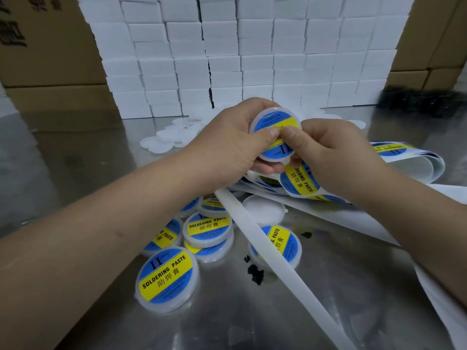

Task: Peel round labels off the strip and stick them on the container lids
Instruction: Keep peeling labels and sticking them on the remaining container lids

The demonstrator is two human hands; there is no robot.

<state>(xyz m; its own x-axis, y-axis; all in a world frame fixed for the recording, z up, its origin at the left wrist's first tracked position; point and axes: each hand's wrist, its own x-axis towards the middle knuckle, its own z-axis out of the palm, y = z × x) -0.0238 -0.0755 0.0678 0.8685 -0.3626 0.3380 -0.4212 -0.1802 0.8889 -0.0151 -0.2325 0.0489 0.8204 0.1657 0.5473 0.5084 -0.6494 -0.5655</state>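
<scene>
1. Held lid (pixel 271 111): round, translucent white plastic, raised above the table at view centre and tilted toward the camera. Judged light, thin and slightly flexible, with a smooth rim. It is best gripped by the edge, which leaves the face free.
2. Round label (pixel 278 125): blue and yellow, lying on the lid face. Judged thin, limp and tacky, likely to crease or trap air. It should be handled by its margin and smoothed from the middle outward.
3. Left hand (pixel 235 140): at 9 o'clock of the lid, fingers wrapped behind it and thumb pressing the label.
4. Right hand (pixel 326 152): at 3 o'clock, close against the left, thumb on the label and fingers curled below the lid edge. Whether it also holds the strip cannot be told.
5. Label strip (pixel 298 180): at 5 o'clock, just under the right hand, carrying more labels and trailing toward 3 o'clock.
6. Spent backing (pixel 252 231): a bare white ribbon running toward 5 o'clock.
7. Labelled lids (pixel 207 228): a loose, overlapping pile at 7 o'clock.
8. Blank lid (pixel 262 207): at 6 o'clock, beside the backing.
9. Spare blank lids (pixel 166 136): at 9 o'clock, well apart.
10. Steel table (pixel 328 299): shiny, with dark crumbs (pixel 255 270).
11. White boxes (pixel 240 59): stacked at 12 o'clock.
</scene>
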